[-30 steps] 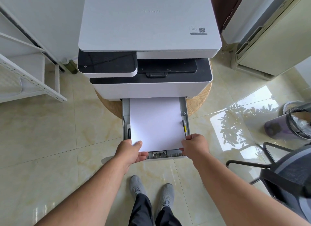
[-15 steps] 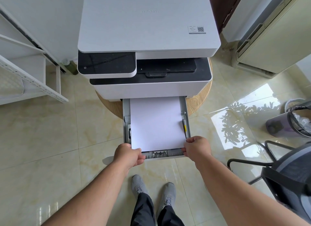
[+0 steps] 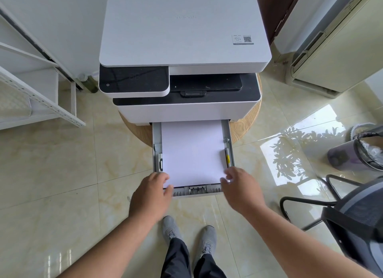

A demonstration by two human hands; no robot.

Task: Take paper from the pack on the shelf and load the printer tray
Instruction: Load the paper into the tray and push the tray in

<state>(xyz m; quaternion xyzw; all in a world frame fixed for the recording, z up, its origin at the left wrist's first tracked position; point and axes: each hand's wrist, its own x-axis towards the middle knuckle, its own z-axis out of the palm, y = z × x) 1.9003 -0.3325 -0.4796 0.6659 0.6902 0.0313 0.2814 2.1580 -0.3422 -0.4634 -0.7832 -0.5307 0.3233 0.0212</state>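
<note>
The left hand (image 3: 152, 191) and right hand (image 3: 240, 187), clamped on the near corners of the paper (image 3: 192, 151) a moment ago, now hover loose and open-fingered just off those corners, blurred with motion. The white stack lies flat in the pulled-out tray (image 3: 198, 191) between its side guides, below the printer (image 3: 184, 49) on its round wooden table (image 3: 245, 125). With the sheets released and seated, what remains is likely sliding the tray shut.
</note>
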